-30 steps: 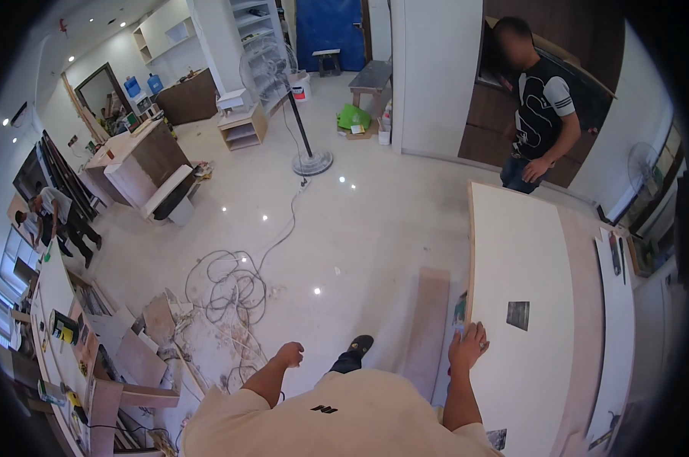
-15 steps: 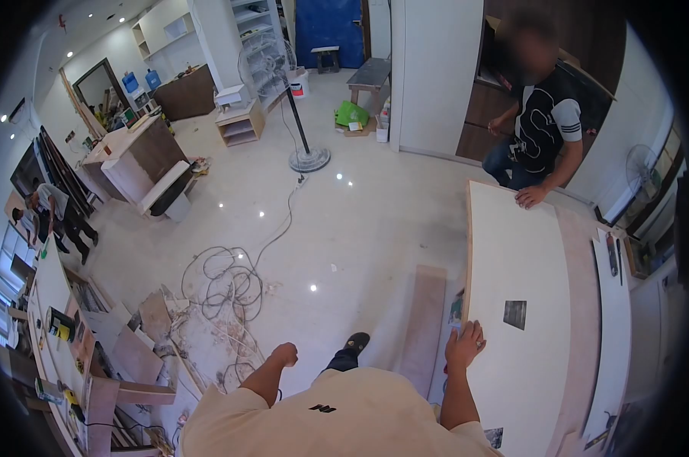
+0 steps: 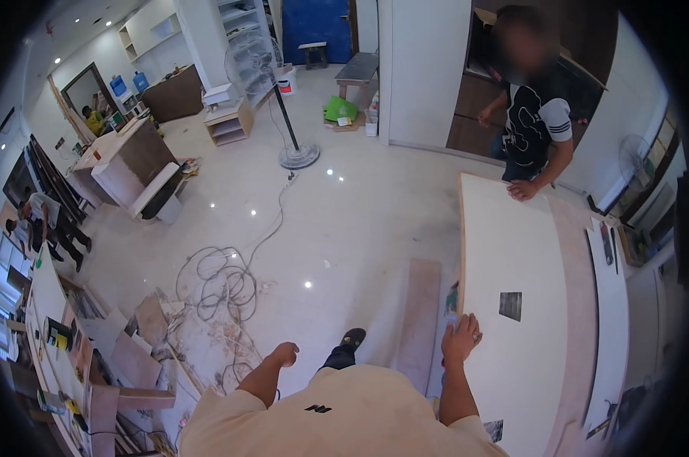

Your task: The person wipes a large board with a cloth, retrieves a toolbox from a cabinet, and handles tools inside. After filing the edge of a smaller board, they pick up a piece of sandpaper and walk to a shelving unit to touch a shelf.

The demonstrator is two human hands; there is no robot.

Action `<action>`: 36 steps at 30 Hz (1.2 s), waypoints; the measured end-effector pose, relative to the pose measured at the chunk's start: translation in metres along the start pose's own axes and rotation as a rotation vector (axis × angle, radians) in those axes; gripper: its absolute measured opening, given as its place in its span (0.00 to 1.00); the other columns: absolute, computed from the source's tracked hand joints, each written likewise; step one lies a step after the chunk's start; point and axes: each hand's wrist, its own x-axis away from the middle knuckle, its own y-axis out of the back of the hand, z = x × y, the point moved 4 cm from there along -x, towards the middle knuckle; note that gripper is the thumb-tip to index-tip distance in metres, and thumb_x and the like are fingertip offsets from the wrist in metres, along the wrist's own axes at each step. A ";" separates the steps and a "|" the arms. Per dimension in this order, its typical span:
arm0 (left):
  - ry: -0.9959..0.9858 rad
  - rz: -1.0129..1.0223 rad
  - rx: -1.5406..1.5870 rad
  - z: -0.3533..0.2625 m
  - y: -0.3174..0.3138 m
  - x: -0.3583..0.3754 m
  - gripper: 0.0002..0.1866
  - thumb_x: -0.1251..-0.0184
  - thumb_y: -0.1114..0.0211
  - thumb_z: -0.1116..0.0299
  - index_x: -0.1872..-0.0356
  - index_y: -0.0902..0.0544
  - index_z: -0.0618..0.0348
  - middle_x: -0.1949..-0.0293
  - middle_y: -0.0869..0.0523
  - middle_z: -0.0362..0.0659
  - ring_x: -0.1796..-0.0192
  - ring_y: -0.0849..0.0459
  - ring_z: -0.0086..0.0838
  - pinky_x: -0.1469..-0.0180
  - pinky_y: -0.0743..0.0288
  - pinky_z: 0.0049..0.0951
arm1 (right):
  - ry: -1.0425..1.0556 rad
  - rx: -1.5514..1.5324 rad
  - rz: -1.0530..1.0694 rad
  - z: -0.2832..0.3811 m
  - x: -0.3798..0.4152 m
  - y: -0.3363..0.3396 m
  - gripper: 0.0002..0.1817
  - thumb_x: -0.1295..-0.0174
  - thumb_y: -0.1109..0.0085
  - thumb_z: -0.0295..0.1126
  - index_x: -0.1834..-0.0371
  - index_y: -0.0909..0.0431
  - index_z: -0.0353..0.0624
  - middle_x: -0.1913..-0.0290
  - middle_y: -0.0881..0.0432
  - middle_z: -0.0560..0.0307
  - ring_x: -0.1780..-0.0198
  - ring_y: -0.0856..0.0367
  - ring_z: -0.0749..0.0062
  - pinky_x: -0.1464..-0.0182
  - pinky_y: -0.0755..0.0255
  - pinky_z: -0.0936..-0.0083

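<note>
My right hand [image 3: 462, 337] lies on the left edge of a long white panel [image 3: 512, 244], its fingers apart and flat on the surface. Two dark rectangular patches show on this panel, one [image 3: 511, 306] just beyond my hand. My left hand [image 3: 286, 354] hangs in the air over the floor, fingers curled in, with nothing visible in it. A co-worker's hand [image 3: 522, 190] rests on the panel's far end.
A pinkish board [image 3: 421, 305] lies on the floor left of the panel. Tangled cable [image 3: 226, 286] runs from a standing fan [image 3: 299, 155] toward dusty scraps. A cluttered workbench [image 3: 46, 305] stands at left, and a narrow white board [image 3: 608, 320] with tools lies at right.
The whole view has shifted slightly, so the room sits a little further left and up. My right hand's fingers are more spread on the panel. A person in yellow now shows at the back left.
</note>
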 end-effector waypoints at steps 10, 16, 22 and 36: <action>-0.309 -0.011 -0.199 0.052 -0.041 -0.051 0.14 0.51 0.33 0.72 0.60 0.14 0.56 0.60 0.13 0.50 0.55 0.15 0.42 0.52 0.22 0.32 | -0.009 0.043 0.011 -0.012 -0.010 -0.014 0.30 0.38 0.45 0.44 0.34 0.36 0.45 0.28 0.42 0.56 0.26 0.49 0.60 0.27 0.61 0.46; -0.401 0.022 -0.194 0.057 -0.047 -0.053 0.13 0.53 0.29 0.70 0.62 0.14 0.56 0.64 0.13 0.51 0.59 0.14 0.39 0.56 0.21 0.31 | -0.021 0.023 0.014 -0.019 -0.004 -0.014 0.30 0.37 0.45 0.45 0.34 0.37 0.47 0.28 0.42 0.56 0.26 0.49 0.60 0.27 0.61 0.46; -0.134 0.036 -0.010 0.049 -0.027 -0.035 0.13 0.55 0.27 0.70 0.64 0.13 0.57 0.64 0.12 0.49 0.61 0.13 0.37 0.58 0.20 0.31 | -0.034 0.017 0.010 -0.017 -0.004 -0.013 0.28 0.36 0.46 0.46 0.35 0.35 0.46 0.28 0.42 0.55 0.26 0.49 0.59 0.27 0.62 0.46; -0.098 -0.032 0.037 0.036 -0.009 -0.061 0.14 0.54 0.28 0.72 0.63 0.14 0.61 0.68 0.13 0.51 0.64 0.13 0.37 0.59 0.20 0.31 | -0.037 0.066 0.007 -0.011 -0.008 -0.015 0.28 0.37 0.46 0.46 0.36 0.35 0.47 0.30 0.41 0.56 0.27 0.48 0.60 0.28 0.60 0.46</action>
